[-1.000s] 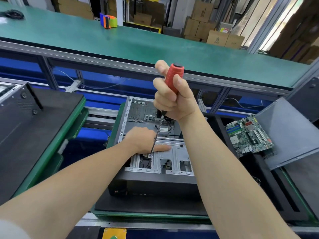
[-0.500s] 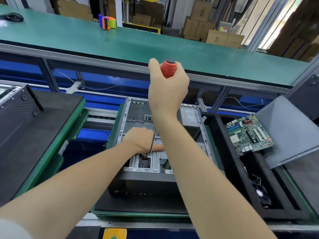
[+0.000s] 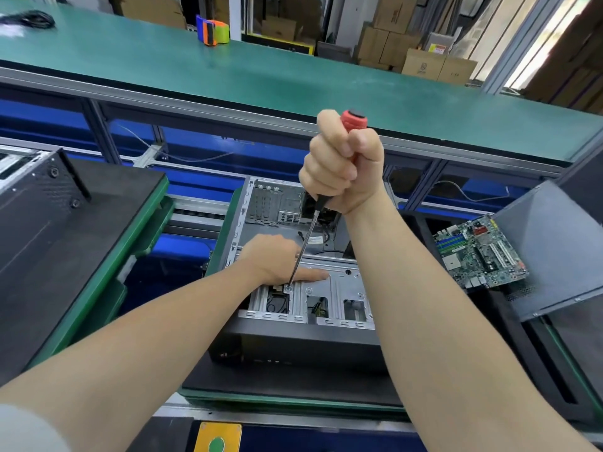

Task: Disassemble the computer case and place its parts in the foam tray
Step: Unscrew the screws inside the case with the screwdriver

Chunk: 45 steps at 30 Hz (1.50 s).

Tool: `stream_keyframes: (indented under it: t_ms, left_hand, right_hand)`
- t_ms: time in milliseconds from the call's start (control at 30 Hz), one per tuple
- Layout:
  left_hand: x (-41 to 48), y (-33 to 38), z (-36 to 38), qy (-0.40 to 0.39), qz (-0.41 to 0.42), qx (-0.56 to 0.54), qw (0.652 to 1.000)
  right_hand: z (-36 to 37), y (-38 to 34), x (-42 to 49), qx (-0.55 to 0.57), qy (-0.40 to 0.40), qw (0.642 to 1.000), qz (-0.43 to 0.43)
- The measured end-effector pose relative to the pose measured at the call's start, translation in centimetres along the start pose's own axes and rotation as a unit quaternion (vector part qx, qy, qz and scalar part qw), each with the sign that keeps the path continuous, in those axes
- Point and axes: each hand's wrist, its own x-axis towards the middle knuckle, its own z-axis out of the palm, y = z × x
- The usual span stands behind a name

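Red screwdriver (image 3: 354, 120) gripped, left hand (image 3: 277, 259) touching shaft (image 3: 310, 230)

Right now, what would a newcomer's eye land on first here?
The right hand grips a red-handled screwdriver at centre, its tip on a screw in the open computer case. The left hand rests on the case's metal bracket beside the shaft. A motherboard sits in the foam tray at right.

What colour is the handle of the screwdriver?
The screwdriver handle is red with a black cap, clear in the head view.
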Motion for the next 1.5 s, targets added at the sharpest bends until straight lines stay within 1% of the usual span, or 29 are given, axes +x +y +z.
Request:
stream_keyframes:
  t_ms: [67, 133, 167, 200, 233, 300, 333, 367, 400, 467, 567, 600, 633, 667, 700, 767, 800, 867, 900, 933, 967, 1000, 1067, 1133, 1233, 1300, 1367, 1433, 1500]
  left_hand:
    - [0.0, 0.0, 0.1, 0.009, 0.001, 0.004, 1.000]
    - [0.0, 0.0, 0.2, 0.010, -0.008, 0.003, 1.000]
    - [0.0, -0.1, 0.2, 0.007, -0.014, 0.003, 1.000]
    - [0.0, -0.1, 0.2, 0.003, -0.019, -0.002, 1.000]
    - [-0.1, 0.0, 0.1, -0.003, -0.021, -0.007, 1.000]
    - [-0.1, 0.2, -0.2, -0.016, -0.024, -0.004, 1.000]
    - [-0.2, 0.2, -0.3, -0.022, -0.025, -0.002, 0.999]
    - [-0.3, 0.3, -0.4, -0.026, -0.027, -0.001, 0.999]
    - [-0.4, 0.3, -0.4, -0.029, -0.032, -0.005, 0.999]
    - [-0.7, 0.4, -1.0, -0.037, -0.038, -0.008, 0.999]
    - [-0.9, 0.6, -1.4, -0.058, -0.029, -0.004, 0.998]
    - [-0.7, 0.5, -1.1, -0.049, -0.030, -0.003, 0.998]
    - [-0.6, 0.4, -0.8, -0.038, -0.033, -0.004, 0.999]
    - [-0.3, 0.2, -0.5, -0.032, -0.034, -0.004, 0.999]
    - [-0.1, 0.1, -0.1, -0.028, -0.034, -0.003, 0.999]
    - [0.0, 0.0, 0.3, -0.020, -0.037, -0.002, 0.999]
    - [0.1, -0.1, 0.5, -0.015, -0.036, -0.004, 0.999]
    - [0.2, -0.1, 0.6, -0.004, -0.031, -0.004, 1.000]
    - [0.2, -0.1, 0.6, -0.004, -0.028, -0.001, 1.000]
    - [0.2, -0.1, 0.6, -0.008, -0.026, 0.000, 1.000]
    - [0.3, 0.0, 0.6, -0.013, -0.022, 0.000, 1.000]
    - [0.3, -0.1, 0.5, -0.019, -0.019, 0.001, 1.000]
    - [0.3, -0.1, 0.4, -0.025, -0.012, 0.005, 1.000]
    - [0.2, -0.2, 0.4, -0.018, -0.008, -0.001, 1.000]
    - [0.2, -0.2, 0.6, -0.011, -0.019, -0.006, 1.000]
    - [0.2, -0.2, 0.7, -0.019, -0.030, -0.012, 0.999]
    - [0.3, -0.1, 0.7, -0.038, -0.040, -0.017, 0.998]
    - [0.4, 0.0, 0.4, -0.065, -0.047, -0.019, 0.997]
    - [0.7, 0.0, -0.2, -0.104, -0.052, -0.026, 0.993]
  right_hand:
    - [0.2, -0.3, -0.3, -0.028, 0.057, 0.998, -0.009]
    - [0.9, -0.4, -0.3, -0.108, 0.126, 0.986, -0.024]
    - [1.6, -0.4, -0.3, -0.163, 0.165, 0.972, -0.032]
    - [2.2, -0.4, -0.3, -0.222, 0.218, 0.949, -0.041]
    - [2.9, -0.4, -0.4, -0.286, 0.278, 0.915, -0.052]
    - [4.0, 0.1, -0.1, -0.397, 0.393, 0.827, -0.067]
    - [4.6, 0.6, 0.2, -0.418, 0.447, 0.787, -0.074]
    - [5.1, 1.2, 0.7, -0.418, 0.496, 0.757, -0.082]
    - [5.5, 1.9, 1.3, -0.408, 0.536, 0.733, -0.092]
    - [6.1, 3.2, 2.3, -0.403, 0.583, 0.696, -0.113]
    - [6.2, 3.6, 3.3, -0.424, 0.614, 0.650, -0.143]
    - [5.9, 3.4, 3.4, -0.427, 0.621, 0.643, -0.137]
    - [5.7, 3.1, 3.6, -0.422, 0.622, 0.647, -0.123]
    - [5.5, 2.7, 3.7, -0.410, 0.615, 0.665, -0.106]
    - [5.2, 2.3, 3.7, -0.390, 0.594, 0.698, -0.087]
    - [4.2, 1.3, 3.4, -0.343, 0.503, 0.792, -0.036]
    - [3.5, 0.8, 3.1, -0.316, 0.433, 0.844, -0.011]
    - [2.1, 0.2, 2.1, -0.225, 0.259, 0.939, 0.014]
    - [1.6, 0.0, 1.7, -0.158, 0.168, 0.973, 0.016]
    - [1.1, 0.0, 1.4, -0.093, 0.089, 0.992, 0.015]
    - [0.8, 0.0, 1.1, -0.042, 0.029, 0.999, 0.014]
    - [0.5, 0.1, 0.8, -0.009, -0.008, 1.000, 0.012]
    - [0.1, 0.2, 0.4, 0.012, -0.025, 1.000, 0.003]
    - [-0.1, 0.2, 0.1, 0.001, 0.017, 1.000, -0.009]
    - [0.3, 0.2, 0.4, -0.087, 0.138, 0.986, -0.036]
    - [1.2, 0.2, 0.8, -0.184, 0.258, 0.947, -0.053]
    - [2.3, 0.4, 1.3, -0.268, 0.384, 0.882, -0.055]
    - [3.3, 0.8, 1.9, -0.304, 0.486, 0.818, -0.051]
    - [4.1, 1.4, 2.4, -0.318, 0.551, 0.769, -0.055]
